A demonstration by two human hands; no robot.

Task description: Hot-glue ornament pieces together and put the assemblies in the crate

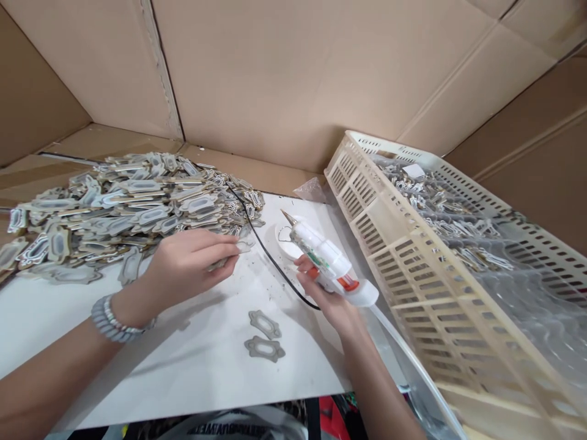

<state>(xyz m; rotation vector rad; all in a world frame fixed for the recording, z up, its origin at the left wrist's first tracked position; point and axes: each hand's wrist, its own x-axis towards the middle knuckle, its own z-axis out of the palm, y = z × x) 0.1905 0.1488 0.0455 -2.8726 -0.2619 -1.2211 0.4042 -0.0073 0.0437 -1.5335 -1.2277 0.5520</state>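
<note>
My right hand [328, 299] is wrapped round the handle of a white hot glue gun [325, 247] with orange parts. The gun's metal nozzle points up and to the left, above a round white dish [287, 243]. My left hand [195, 260], with a grey beaded bracelet on the wrist, pinches a small flat frame-shaped piece [245, 245] at the fingertips. Something more shows under those fingers, partly hidden. Between my forearms, two grey frame-shaped pieces [265, 349] lie side by side on the white board [206, 373].
A large heap of similar frame pieces [147, 201] covers the back left. Across the board runs a black cord [270, 256]. On the right stands a cream slotted plastic basket [413, 275] holding small pieces on clear wavy trays [527, 311]. Cardboard walls [275, 79] enclose the back and sides.
</note>
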